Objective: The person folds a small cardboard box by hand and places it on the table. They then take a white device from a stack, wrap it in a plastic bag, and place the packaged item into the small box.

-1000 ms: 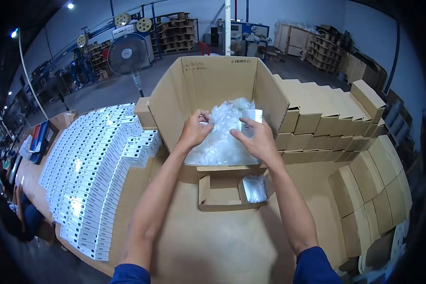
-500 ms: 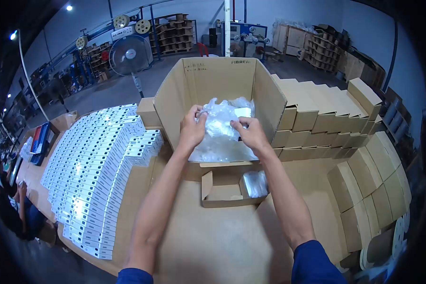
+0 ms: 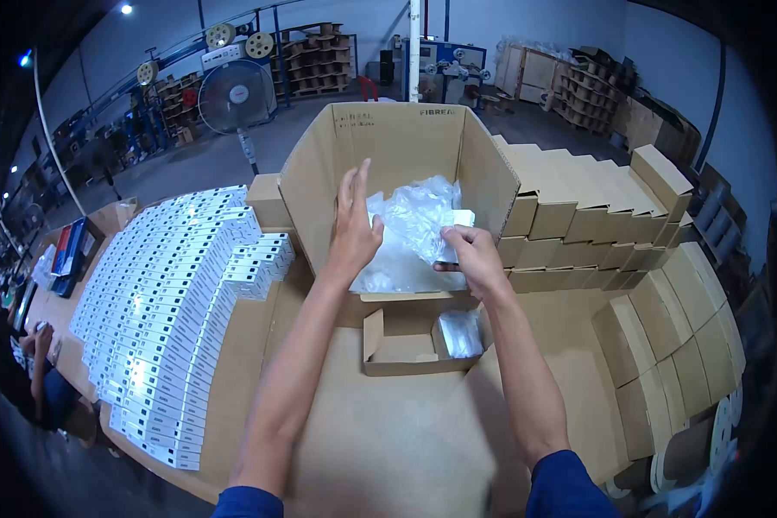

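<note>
My right hand pinches a crumpled clear plastic bag at its right side, over the front of a large open carton. A small white piece shows by the fingertips; whether it lies inside the bag is unclear. My left hand is open beside the bag, fingers stretched upward, with nothing in it. More clear plastic lies in the carton beneath. In front of the carton sits a small open cardboard box with a plastic-wrapped item at its right end.
Stacked white boxes cover the table's left side. Brown cardboard boxes are stacked behind on the right, and more boxes stand at the right edge. A fan is beyond the table. Another person's hand is at far left.
My left hand has let go of the plastic bag and opened, fingers now raised. My right hand keeps its pinch and has shifted slightly to the right and down.
</note>
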A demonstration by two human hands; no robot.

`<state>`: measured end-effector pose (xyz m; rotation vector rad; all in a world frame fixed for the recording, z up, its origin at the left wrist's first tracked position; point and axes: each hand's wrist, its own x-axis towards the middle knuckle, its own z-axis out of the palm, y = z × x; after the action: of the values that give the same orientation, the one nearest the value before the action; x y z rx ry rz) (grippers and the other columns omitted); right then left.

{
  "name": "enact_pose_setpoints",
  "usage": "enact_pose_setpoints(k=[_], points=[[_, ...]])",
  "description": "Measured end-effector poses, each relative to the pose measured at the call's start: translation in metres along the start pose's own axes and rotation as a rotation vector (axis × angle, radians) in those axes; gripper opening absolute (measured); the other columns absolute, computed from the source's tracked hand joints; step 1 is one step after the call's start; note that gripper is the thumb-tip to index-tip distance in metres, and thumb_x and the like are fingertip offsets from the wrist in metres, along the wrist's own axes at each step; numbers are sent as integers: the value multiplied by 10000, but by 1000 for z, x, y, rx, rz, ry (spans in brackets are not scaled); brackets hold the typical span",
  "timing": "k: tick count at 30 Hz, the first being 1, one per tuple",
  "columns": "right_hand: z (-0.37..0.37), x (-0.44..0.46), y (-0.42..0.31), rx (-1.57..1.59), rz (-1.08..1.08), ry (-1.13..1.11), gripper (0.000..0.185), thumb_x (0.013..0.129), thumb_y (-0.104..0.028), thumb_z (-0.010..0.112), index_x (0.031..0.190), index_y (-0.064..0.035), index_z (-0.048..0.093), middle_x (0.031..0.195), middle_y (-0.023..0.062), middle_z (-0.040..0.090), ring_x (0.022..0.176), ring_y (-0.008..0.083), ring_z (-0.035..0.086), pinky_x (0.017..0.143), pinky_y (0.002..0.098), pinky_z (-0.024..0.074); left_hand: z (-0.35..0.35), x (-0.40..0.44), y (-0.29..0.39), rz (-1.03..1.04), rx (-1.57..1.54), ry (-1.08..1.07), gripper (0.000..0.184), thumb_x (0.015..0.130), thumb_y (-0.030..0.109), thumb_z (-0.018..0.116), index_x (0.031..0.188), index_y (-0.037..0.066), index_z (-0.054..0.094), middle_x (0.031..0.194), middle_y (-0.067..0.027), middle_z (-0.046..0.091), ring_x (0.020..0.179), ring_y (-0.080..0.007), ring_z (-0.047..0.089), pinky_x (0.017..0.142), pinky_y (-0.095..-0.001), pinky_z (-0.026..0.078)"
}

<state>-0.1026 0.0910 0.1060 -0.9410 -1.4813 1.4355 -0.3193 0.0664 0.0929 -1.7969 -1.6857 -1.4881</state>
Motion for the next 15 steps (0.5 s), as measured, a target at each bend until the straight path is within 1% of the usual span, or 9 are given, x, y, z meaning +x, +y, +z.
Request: enact_pose_setpoints(k=[2, 5, 6, 8, 9, 10, 11, 12, 15], points=[[-2, -11, -6, 46, 0, -54, 275, 1009, -203, 604, 952, 40, 719, 888, 74, 673, 764, 139, 644, 636, 297, 610, -42, 4, 33, 160, -200, -62, 850, 717, -56, 717, 1501, 163, 473, 1497, -154, 479, 1388, -373, 476, 1079, -460, 462], [-1, -39, -23, 43, 61, -121, 266, 993, -174, 600, 928, 58, 712, 869, 93, 683, 758, 148, 661, 622, 299, 596, -74, 1, 46, 401, -221, -231, 708, 666, -33, 755, 1338, 164, 651, 1525, -107, 476, 1383, -337, 494, 1057, -424, 475], [0, -54, -32, 52, 92, -146, 263, 992, -170, 597, 930, 59, 710, 866, 96, 683, 759, 149, 664, 625, 303, 598, -85, -3, 55, 391, -292, -288, 441, 665, -23, 764, 1088, 102, 746, 1504, -110, 514, 1382, -335, 499, 1041, -425, 479], [-5, -67, -23, 86, 64, -230, 259, 996, -167, 589, 941, 53, 715, 847, 103, 682, 760, 164, 673, 637, 318, 604, -94, -13, 60, 441, -333, -284, 335, 670, -20, 768, 985, 80, 719, 1448, -116, 567, 1373, -350, 508, 1045, -436, 478], [-7, -77, -22, 130, 92, -248, 267, 1000, -169, 590, 952, 64, 711, 896, 113, 680, 774, 171, 675, 640, 320, 605, -98, -19, 64, 466, -354, -282, 283, 672, -18, 770, 934, 68, 706, 1420, -118, 593, 1368, -357, 513, 1047, -442, 478], [-8, -88, -23, 172, 121, -268, 275, 1003, -171, 591, 964, 76, 707, 944, 123, 678, 787, 178, 678, 644, 321, 606, -105, -28, 72, 386, -393, -274, 223, 684, -10, 776, 852, 42, 641, 1360, -150, 633, 1353, -376, 524, 1063, -450, 466], [-9, -99, -22, 213, 152, -288, 284, 1007, -173, 592, 975, 87, 702, 993, 133, 676, 801, 185, 680, 647, 323, 607, -109, -39, 76, 330, -421, -273, 211, 694, 2, 780, 842, 38, 635, 1355, -163, 633, 1347, -374, 529, 1067, -453, 462], [-11, -108, -17, 93, 98, -274, 314, 1035, -197, 577, 1087, 88, 700, 1206, 156, 600, 912, 201, 673, 696, 321, 614, -114, -50, 81, 274, -448, -272, 202, 705, 13, 784, 832, 34, 629, 1351, -176, 632, 1342, -372, 533, 1071, -455, 458], [-14, -142, -13, -120, -292, -143, 388, 1030, -265, 605, 1260, 41, 666, 1328, 150, 508, 1103, 227, 624, 849, 334, 595, -128, -88, 93, 78, -562, -258, 158, 782, 51, 783, 847, 25, 642, 1309, -175, 639, 1294, -325, 570, 1075, -437, 448]])
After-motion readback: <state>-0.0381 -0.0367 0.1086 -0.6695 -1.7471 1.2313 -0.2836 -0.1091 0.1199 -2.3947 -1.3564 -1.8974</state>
